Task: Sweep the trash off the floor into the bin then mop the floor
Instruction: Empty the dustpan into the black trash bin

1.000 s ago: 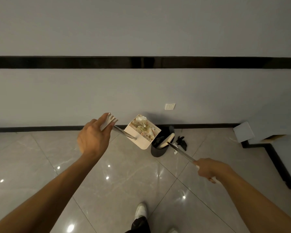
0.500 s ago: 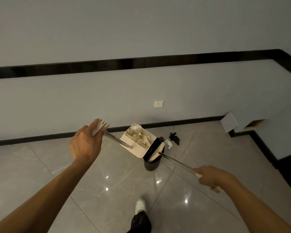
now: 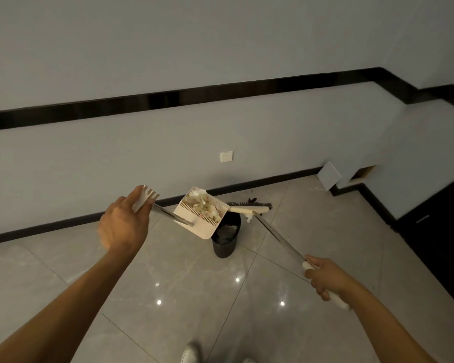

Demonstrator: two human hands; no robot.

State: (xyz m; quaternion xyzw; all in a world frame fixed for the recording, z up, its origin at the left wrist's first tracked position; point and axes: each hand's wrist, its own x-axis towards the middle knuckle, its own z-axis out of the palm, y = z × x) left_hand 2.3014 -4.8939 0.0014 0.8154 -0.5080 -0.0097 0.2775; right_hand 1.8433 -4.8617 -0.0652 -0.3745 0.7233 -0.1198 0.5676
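My left hand [image 3: 123, 226] grips the white handle end of a long-handled beige dustpan [image 3: 194, 224]. The pan is lifted and tilted over the dark round bin [image 3: 224, 247], with crumpled paper trash [image 3: 203, 204] still lying in it. The bin holds some white trash inside. My right hand [image 3: 323, 276] grips the white handle of a broom whose metal shaft [image 3: 278, 241] runs up to the beige broom head [image 3: 248, 210]. The broom head lies level just behind the bin's rim, next to the pan's right edge.
Glossy grey floor tiles [image 3: 168, 297] spread around the bin. A wall with a black skirting and a white socket [image 3: 226, 156] stands behind. A white panel [image 3: 328, 175] leans by a wall opening at the right. My white shoe [image 3: 190, 355] shows at the bottom.
The broom head came out of the bin and now lies level behind its rim. The dustpan stays tilted over the bin. The view has swung left, showing the bin's opening.
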